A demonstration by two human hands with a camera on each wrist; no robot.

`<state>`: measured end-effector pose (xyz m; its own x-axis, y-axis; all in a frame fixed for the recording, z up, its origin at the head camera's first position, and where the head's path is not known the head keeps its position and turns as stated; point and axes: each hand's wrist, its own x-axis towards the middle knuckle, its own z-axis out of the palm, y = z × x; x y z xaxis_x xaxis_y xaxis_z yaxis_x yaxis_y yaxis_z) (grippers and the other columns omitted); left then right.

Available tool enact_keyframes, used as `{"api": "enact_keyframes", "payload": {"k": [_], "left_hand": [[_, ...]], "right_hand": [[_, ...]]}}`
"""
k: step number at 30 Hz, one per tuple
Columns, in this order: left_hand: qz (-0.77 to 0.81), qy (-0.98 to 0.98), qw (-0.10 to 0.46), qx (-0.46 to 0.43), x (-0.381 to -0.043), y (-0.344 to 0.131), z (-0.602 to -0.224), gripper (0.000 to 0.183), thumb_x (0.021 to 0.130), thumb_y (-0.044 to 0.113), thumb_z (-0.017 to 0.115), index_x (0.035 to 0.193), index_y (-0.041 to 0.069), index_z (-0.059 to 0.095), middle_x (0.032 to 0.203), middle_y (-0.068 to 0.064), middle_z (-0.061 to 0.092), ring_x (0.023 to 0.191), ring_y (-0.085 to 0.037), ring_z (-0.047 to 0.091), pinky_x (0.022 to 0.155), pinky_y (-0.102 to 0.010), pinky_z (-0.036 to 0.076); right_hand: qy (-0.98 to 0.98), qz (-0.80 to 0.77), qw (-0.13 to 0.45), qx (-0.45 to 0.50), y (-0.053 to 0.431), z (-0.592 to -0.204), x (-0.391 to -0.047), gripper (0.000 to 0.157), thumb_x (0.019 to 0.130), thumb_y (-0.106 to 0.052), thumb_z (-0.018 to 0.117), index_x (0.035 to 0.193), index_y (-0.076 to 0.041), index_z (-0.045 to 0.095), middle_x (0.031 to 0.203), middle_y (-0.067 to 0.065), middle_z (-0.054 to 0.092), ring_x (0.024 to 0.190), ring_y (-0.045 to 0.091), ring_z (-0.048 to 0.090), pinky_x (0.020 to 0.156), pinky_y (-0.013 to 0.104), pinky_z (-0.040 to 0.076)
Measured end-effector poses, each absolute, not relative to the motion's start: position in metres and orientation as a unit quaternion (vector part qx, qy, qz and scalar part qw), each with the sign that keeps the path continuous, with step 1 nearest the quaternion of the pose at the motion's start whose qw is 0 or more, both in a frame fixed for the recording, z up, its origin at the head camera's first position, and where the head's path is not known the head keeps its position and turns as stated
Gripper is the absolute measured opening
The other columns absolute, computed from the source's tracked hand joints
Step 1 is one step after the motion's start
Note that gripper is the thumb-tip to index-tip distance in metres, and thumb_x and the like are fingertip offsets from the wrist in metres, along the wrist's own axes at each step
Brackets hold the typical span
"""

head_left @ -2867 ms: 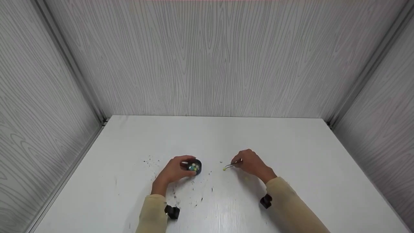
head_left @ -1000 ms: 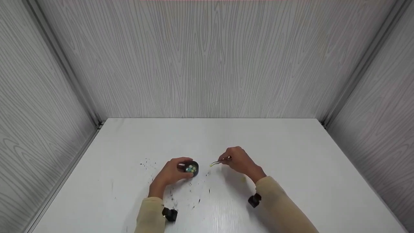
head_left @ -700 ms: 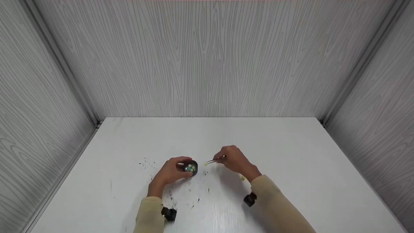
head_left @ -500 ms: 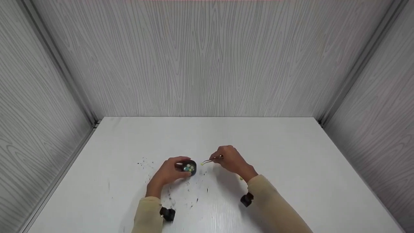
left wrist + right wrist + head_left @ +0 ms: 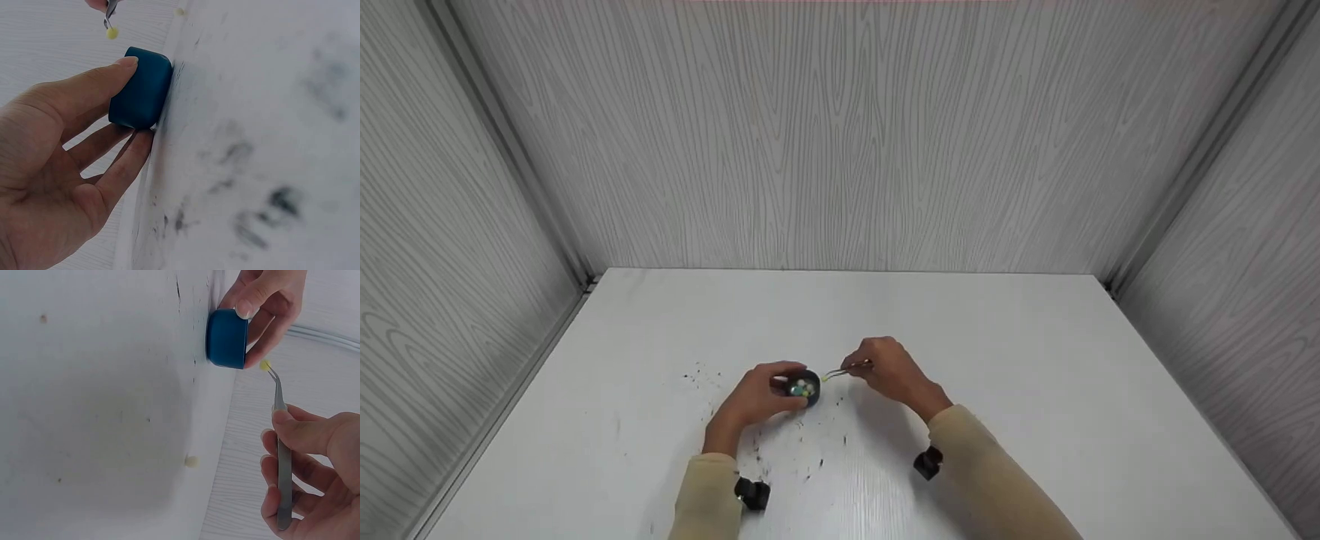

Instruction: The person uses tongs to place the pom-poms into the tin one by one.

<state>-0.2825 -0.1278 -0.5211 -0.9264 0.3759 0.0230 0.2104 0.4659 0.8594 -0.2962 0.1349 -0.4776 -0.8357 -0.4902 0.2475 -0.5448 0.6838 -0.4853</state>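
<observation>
My left hand (image 5: 757, 396) grips a small dark blue cup (image 5: 143, 87) between thumb and fingers, its base right at the white tabletop. Several white, yellow and blue-green beads (image 5: 802, 388) lie inside it. Metal tweezers (image 5: 284, 467) with a bent tip are held in my right hand (image 5: 891, 369), thumb on one side and fingers on the other. Their tip pinches a yellow bead (image 5: 264, 365), just off the cup's rim on the right side. In the left wrist view the same yellow bead (image 5: 112, 33) shows above the cup, apart from it.
Another pale yellow bead (image 5: 192, 462) rests on the white table (image 5: 997, 322), hidden in the head view. Dark specks and smudges (image 5: 284, 199) mark the surface around the left hand. Grey wood-grain panels (image 5: 840, 150) enclose the table at the back and sides.
My right hand has moved left, bringing the tweezers and yellow bead from over the table to near the cup's rim. My left hand keeps holding the cup in about the same place.
</observation>
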Motion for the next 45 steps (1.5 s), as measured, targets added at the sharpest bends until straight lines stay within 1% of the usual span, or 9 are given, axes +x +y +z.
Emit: {"api": "enact_keyframes", "payload": {"k": [12,17,25,34,39,45], "left_hand": [[0.493,0.85,0.092,0.159,-0.282,-0.127,-0.521,0.054,0.088,0.014,0.082,0.138,0.009,0.064,0.137,-0.02,0.065,0.121,-0.039,0.067,0.106,-0.053,0.053],[0.495,0.847,0.095,0.171,-0.283,-0.129,-0.521,0.054,0.089,0.013,0.081,0.139,0.006,0.063,0.136,-0.022,0.065,0.12,-0.04,0.067,0.105,-0.054,0.054],[0.496,0.845,0.096,0.174,-0.285,-0.128,-0.521,0.055,0.089,0.012,0.081,0.14,0.005,0.062,0.137,-0.022,0.064,0.122,-0.04,0.066,0.106,-0.053,0.054],[0.492,0.849,0.096,0.165,-0.283,-0.127,-0.522,0.054,0.088,0.012,0.082,0.139,0.007,0.063,0.137,-0.02,0.065,0.121,-0.039,0.067,0.106,-0.053,0.054],[0.493,0.848,0.097,0.167,-0.282,-0.127,-0.524,0.055,0.088,0.012,0.082,0.139,0.007,0.063,0.137,-0.022,0.065,0.122,-0.04,0.066,0.106,-0.054,0.053],[0.492,0.847,0.093,0.177,-0.283,-0.127,-0.525,0.054,0.088,0.014,0.083,0.138,0.007,0.063,0.136,-0.021,0.065,0.121,-0.04,0.067,0.105,-0.054,0.054]], "right_hand": [[-0.919,0.29,0.03,0.264,0.122,-0.479,-0.299,0.015,0.093,-0.001,0.073,0.102,-0.008,0.084,0.095,0.007,0.078,0.093,0.02,0.074,0.081,0.035,0.063],[-0.92,0.287,0.026,0.266,0.117,-0.482,-0.3,0.016,0.093,-0.002,0.073,0.103,-0.009,0.084,0.096,0.007,0.077,0.093,0.02,0.073,0.081,0.036,0.062],[-0.92,0.284,0.029,0.267,0.113,-0.487,-0.301,0.017,0.093,-0.002,0.073,0.103,-0.01,0.084,0.094,0.006,0.077,0.092,0.019,0.072,0.082,0.036,0.062],[-0.923,0.291,0.031,0.25,0.112,-0.491,-0.299,0.018,0.094,-0.001,0.071,0.104,-0.009,0.083,0.095,0.007,0.076,0.094,0.021,0.072,0.083,0.038,0.062],[-0.926,0.282,0.041,0.246,0.112,-0.494,-0.299,0.016,0.094,-0.003,0.072,0.103,-0.01,0.083,0.096,0.006,0.076,0.096,0.021,0.073,0.085,0.038,0.062],[-0.927,0.269,0.058,0.254,0.111,-0.496,-0.3,0.016,0.093,-0.003,0.074,0.103,-0.01,0.084,0.094,0.006,0.077,0.093,0.021,0.072,0.083,0.037,0.061]]}}
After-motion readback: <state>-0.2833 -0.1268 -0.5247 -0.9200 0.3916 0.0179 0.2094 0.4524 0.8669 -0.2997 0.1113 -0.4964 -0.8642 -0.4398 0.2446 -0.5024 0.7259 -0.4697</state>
